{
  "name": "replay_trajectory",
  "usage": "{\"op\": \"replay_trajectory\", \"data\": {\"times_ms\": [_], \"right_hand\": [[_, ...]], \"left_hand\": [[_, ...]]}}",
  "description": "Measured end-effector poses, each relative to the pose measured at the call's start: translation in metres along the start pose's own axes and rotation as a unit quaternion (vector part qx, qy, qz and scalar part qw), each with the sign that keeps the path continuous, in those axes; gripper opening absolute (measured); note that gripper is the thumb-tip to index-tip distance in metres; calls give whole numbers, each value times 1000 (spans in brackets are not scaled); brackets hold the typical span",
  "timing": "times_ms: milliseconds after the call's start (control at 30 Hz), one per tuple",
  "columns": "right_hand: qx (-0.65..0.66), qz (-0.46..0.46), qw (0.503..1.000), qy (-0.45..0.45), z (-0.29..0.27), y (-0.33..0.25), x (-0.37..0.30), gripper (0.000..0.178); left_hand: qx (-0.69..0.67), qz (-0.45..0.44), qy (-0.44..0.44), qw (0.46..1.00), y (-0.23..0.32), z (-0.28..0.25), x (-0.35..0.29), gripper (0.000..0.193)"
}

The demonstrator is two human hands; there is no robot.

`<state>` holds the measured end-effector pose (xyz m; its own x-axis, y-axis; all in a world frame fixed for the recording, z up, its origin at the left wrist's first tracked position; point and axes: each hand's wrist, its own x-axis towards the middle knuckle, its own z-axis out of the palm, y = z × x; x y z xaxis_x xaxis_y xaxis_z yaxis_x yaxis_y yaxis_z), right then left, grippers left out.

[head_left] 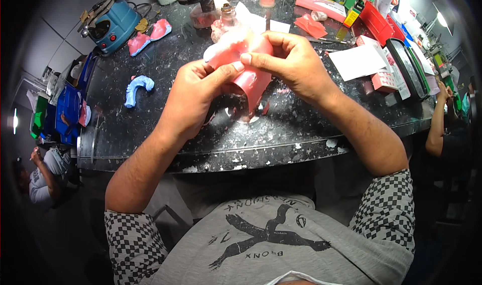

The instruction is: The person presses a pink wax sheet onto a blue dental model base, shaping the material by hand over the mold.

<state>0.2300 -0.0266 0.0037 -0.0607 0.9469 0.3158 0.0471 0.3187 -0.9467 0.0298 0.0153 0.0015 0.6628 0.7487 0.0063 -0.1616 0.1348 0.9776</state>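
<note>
Sheet of pink material [257,87] between left fingers [228,74] and right fingers [263,62], both narrowly pinched around it

The sheet [254,86] is pink; beneath it, the table [113,134] is white-flecked black; left of the sheet, a curved piece [132,91] is blue

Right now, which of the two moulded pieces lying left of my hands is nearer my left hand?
The curved, mostly blue piece; the pink-and-blue piece lies farther from your left hand, back near the blue machine.
</note>
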Motion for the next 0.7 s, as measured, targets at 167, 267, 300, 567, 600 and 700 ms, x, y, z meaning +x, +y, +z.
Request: {"op": "replay_trajectory", "data": {"times_ms": [167,267,300,567,600,700], "right_hand": [[10,14,1000,-8,-5,1,1,28],[-35,31,999,-20,-7,-3,2,28],[-35,29,999,-20,-8,-1,1,28],[-155,15,988,-9,-19,7,8,34],[-155,14,988,-7,-20,7,8,34],[-115,8,993,-19,-20,6,8,35]], "left_hand": [[92,94,48,990,4,11,1,30],[179,231,135,947,6,16,-1,25],[212,208,122,947,6,12,-2,26],[171,95,45,980,7,-3,7,22],[128,61,22,990,9,-6,8,21],[107,2,6,994,13,-13,9,21]]}}
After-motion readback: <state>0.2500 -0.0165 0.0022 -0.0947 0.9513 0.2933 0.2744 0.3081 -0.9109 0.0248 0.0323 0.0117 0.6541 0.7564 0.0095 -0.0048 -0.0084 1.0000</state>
